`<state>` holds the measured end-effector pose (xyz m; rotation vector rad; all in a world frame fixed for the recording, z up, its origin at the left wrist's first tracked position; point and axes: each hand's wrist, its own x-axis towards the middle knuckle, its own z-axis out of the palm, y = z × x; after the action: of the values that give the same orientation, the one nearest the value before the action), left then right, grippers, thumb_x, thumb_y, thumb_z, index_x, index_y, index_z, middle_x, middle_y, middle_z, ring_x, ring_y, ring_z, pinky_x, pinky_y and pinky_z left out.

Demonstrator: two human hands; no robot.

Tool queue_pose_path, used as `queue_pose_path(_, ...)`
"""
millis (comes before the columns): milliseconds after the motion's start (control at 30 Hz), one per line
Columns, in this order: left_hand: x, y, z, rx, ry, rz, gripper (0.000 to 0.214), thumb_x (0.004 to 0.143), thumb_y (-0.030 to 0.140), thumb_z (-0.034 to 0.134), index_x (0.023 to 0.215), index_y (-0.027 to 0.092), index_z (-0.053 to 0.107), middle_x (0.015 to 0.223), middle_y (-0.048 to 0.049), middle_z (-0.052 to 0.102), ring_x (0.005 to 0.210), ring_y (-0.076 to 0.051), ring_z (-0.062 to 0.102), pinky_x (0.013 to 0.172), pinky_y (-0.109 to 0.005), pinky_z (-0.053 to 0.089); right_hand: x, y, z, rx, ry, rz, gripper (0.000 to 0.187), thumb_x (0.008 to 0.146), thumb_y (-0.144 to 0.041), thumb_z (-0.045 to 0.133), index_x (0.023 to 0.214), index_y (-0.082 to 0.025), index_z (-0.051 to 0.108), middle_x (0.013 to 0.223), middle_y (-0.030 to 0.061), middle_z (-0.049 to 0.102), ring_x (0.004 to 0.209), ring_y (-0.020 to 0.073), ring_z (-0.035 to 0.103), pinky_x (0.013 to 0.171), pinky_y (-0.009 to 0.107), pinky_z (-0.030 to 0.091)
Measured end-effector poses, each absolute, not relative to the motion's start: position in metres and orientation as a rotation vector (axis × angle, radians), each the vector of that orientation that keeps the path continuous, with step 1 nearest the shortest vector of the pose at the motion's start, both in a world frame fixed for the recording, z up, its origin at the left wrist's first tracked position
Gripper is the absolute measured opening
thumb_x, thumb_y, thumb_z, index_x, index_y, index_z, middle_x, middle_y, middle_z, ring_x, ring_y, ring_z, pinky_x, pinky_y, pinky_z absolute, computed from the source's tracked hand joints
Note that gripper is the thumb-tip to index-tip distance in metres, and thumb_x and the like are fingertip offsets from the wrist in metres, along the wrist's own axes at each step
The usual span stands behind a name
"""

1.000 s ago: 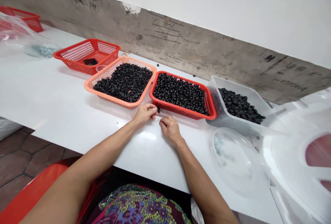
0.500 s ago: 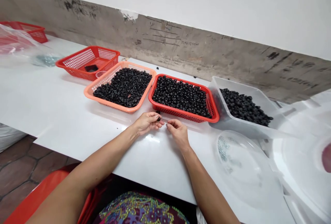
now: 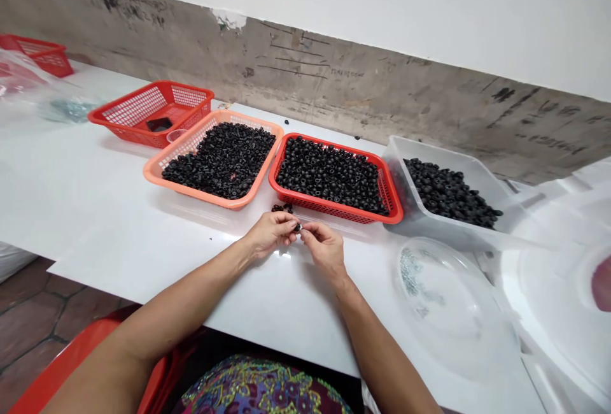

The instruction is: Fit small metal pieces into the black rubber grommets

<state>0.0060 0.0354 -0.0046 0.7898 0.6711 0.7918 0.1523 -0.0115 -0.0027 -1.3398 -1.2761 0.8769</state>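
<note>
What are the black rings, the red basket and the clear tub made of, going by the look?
The black rings look like moulded rubber or matt plastic: dull, even surface with soft highlights, though the look can't settle which. The red basket looks like moulded plastic: uniform colour, slight gloss, fine lattice walls. The clear tub looks like translucent plastic: the rings show through its smooth walls.

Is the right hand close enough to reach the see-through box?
Probably yes. The right hand is beside the red basket, and the clear plastic tub sits just to its right, with nothing standing between. It pinches a small black bead now.
</note>
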Motion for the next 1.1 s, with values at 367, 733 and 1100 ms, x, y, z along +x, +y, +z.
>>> queue_pose_path(367, 0.002, 0.036, -0.002, 0.849, 0.615, 0.713, 0.032, 0.066, 0.031, 0.076, 0.085, 0.007, 0.064, 0.061, -0.0057, 0.064, 0.048, -0.01, 0.056, 0.044, -0.019, 0.041, 0.163, -0.004, -0.005, -1.252, -1.174, 1.232, 0.029, 0.064, -0.039, 0.073, 0.076, -0.016, 0.061, 0.064, -0.0014, 0.059, 0.055, 0.0104, 0.051, 0.053, 0.023, 0.04)
queue_pose_path(733, -0.02, 0.058, 0.013, 0.493, 0.479, 0.989, 0.015, 0.079, 0.011, 0.056, 0.093, 0.009, 0.06, 0.075, -0.0082, 0.066, 0.062, -0.011, 0.062, 0.057, -0.019, 0.05, 0.15, 0.001, -0.015, -1.307, -1.844, 0.391, 0.018, 0.083, -0.02, 0.047, 0.089, -0.018, 0.064, 0.081, 0.0066, 0.062, 0.076, 0.0186, 0.056, 0.071, 0.033, 0.046)
queue_pose_path(1100, -0.021, 0.057, 0.01, 0.471, 0.398, 1.003, 0.017, 0.074, 0.007, 0.057, 0.09, 0.011, 0.061, 0.076, -0.0083, 0.065, 0.06, -0.011, 0.06, 0.054, -0.019, 0.048, 0.098, 0.031, -0.03, -1.339, -2.419, 0.019, 0.031, 0.086, -0.013, 0.041, 0.109, -0.016, 0.062, 0.104, 0.0144, 0.061, 0.101, 0.0258, 0.051, 0.083, 0.037, 0.049)
